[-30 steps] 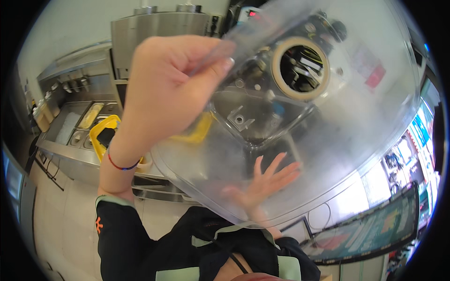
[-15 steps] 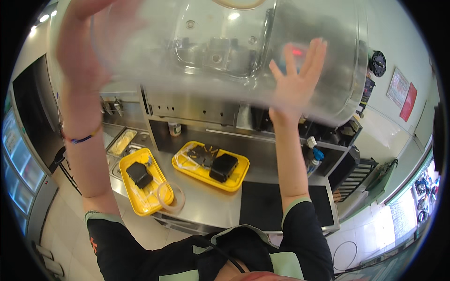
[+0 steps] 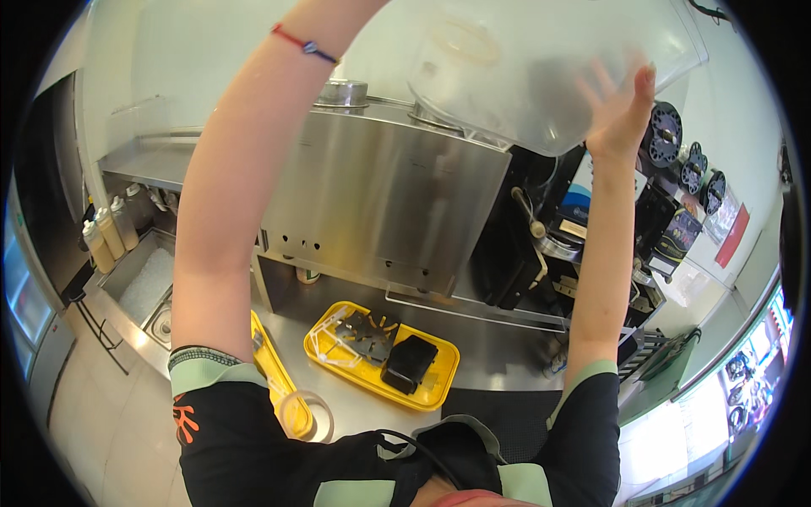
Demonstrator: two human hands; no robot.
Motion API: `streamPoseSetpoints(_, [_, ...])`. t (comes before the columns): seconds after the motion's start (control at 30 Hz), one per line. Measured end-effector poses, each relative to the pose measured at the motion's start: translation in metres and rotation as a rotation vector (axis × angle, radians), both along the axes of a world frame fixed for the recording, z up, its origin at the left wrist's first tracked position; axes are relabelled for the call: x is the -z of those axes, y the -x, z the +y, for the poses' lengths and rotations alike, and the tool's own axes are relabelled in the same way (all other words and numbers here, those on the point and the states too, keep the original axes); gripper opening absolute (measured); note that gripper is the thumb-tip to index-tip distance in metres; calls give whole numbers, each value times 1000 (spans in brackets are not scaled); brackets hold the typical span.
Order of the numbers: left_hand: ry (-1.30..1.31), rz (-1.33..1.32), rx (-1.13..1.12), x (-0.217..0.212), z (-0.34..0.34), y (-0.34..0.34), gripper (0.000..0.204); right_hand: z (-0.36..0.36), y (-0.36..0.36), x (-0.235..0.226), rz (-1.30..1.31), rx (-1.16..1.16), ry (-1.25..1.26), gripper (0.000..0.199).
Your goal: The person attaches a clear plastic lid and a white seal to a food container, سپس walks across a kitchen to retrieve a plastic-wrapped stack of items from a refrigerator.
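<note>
Possibly our clear tub (image 3: 507, 97) slips because right hand (image 3: 619, 117), one o'clock, splays ungripping; left hand unseen, we can't tell.

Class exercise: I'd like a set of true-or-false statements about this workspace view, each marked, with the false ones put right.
1. Fingers of the right hand show hazily through the clear plastic container. True.
2. The whole left hand is visible. False: it is beyond the upper edge; the left forearm shows.
3. The bracelet is on the right arm. False: it is on the left.
4. A black block sits in the middle yellow tray. True.
5. The squeeze bottles stand at the picture's right. False: they stand at its left.
6. A black mat lies on the steel counter. True.
</note>
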State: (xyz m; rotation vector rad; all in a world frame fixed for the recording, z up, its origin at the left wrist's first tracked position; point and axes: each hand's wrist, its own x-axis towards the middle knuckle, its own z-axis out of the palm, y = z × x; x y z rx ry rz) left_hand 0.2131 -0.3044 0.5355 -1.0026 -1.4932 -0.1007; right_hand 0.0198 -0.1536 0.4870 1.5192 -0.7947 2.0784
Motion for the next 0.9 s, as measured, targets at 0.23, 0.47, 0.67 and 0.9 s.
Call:
streamPoseSetpoints(0.23, [27,-373,328,-29,-78,13,129,-30,13,-31,12,143,5,99])
streamPoseSetpoints(0.47, [-230,-214,265,-36,-118,93,125,-45,49,-31,-18,198,-169,76])
streamPoseSetpoints(0.67, [-137,-543,458,-16,-130,68,116,-69,51,-10,-172,172,-184,71])
streamPoseSetpoints(0.9, [-311,-470,237,-9,-127,73,115,-74,51,-4,-217,223,-374,94])
